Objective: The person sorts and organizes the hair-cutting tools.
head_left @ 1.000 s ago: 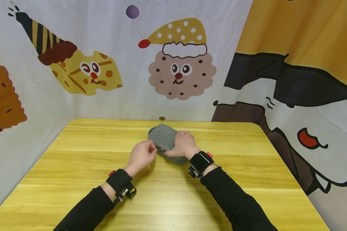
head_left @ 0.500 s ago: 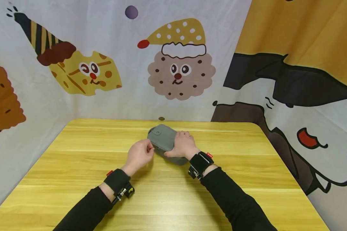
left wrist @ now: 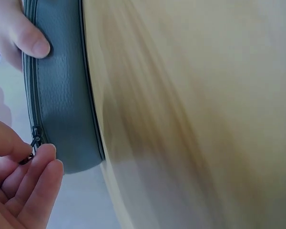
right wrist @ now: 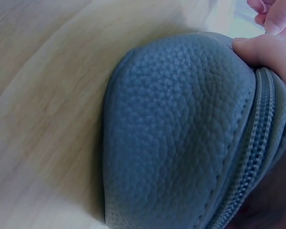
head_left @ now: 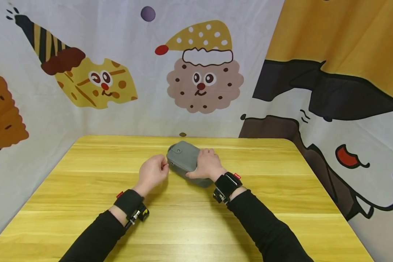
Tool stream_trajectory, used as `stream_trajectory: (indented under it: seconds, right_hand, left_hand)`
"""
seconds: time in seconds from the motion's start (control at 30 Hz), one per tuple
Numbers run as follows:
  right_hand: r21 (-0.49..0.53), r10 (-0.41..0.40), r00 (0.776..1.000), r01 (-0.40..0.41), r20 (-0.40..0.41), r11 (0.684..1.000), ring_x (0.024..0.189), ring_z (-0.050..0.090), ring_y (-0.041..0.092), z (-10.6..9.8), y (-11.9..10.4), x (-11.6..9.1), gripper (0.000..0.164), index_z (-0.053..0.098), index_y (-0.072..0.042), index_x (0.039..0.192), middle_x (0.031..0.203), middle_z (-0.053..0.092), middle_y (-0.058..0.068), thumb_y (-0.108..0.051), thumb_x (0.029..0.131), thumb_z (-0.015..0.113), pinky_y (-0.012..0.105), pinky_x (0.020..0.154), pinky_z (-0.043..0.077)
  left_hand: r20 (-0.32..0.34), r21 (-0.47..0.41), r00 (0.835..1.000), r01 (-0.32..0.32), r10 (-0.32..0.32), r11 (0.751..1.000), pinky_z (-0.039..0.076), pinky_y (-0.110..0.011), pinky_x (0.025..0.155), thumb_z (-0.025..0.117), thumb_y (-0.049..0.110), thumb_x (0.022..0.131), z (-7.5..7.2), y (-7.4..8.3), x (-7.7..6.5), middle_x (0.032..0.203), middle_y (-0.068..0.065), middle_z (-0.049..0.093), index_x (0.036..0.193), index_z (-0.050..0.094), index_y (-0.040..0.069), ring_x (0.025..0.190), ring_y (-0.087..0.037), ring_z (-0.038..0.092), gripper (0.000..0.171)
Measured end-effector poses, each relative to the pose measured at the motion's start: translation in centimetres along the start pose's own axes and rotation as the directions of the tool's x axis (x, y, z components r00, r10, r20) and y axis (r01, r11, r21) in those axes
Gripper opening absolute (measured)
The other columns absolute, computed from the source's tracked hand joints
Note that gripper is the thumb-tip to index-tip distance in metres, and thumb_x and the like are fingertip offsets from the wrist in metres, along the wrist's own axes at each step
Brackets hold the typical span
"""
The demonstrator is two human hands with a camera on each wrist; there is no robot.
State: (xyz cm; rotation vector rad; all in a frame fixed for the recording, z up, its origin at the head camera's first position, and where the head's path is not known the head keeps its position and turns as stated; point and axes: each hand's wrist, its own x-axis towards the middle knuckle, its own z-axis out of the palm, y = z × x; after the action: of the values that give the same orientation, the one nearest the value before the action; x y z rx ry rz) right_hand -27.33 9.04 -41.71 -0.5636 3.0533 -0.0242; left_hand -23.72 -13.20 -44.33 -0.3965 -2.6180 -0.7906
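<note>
A grey leather-look zip pouch [head_left: 184, 157] lies on the table, set at a slant, with a snap tab on its top at the far-left end. My right hand [head_left: 209, 164] holds the pouch's near-right part, palm over the top and thumb [left wrist: 36, 45] against the side just below the zip. At the left end my left hand [head_left: 153, 174] pinches the pull of the zip's slider [left wrist: 36, 136] between thumb and fingers. Toothed zip tape [right wrist: 252, 152] runs along the pouch's edge in the right wrist view. What lies inside the pouch is hidden.
The wooden table [head_left: 183, 225] reaches back to a curtain [head_left: 118, 120] printed with cartoon figures, which also hangs along both sides. Each wrist wears a black strap [head_left: 130, 202] with a small camera.
My left hand has drawn the zip pull leftward along the pouch's front side to its left end. The right hand and the pouch have stayed in place.
</note>
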Motion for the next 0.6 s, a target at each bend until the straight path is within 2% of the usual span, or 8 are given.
stream_trajectory:
  seconds: [0.2,0.6]
  right_hand:
    - [-0.004,-0.028,0.999,0.028,0.017,1.000,0.124,0.045,0.041,0.0,0.4,-0.2,0.109,0.042,0.009,0.142,0.136,0.048,0.025,-0.074,0.075,0.066,0.048,0.098,0.045]
    - [0.015,-0.125,0.992,0.125,-0.009,0.992,0.120,0.047,0.038,0.2,1.4,-0.2,0.106,0.044,0.008,0.141,0.132,0.050,0.023,-0.069,0.073,0.072,0.048,0.099,0.044]
  left_hand:
    - [-0.010,0.046,1.000,-0.017,0.018,0.999,0.039,-0.031,0.049,0.065,0.003,0.079,-0.5,-0.5,0.2,0.065,0.002,0.050,0.068,0.052,0.014,0.056,-0.015,0.047,0.020]
    - [-0.033,0.088,0.998,-0.059,0.063,0.994,0.041,-0.033,0.048,0.068,0.002,0.079,-1.2,-1.6,0.5,0.067,0.000,0.052,0.069,0.054,0.012,0.056,-0.016,0.048,0.020]
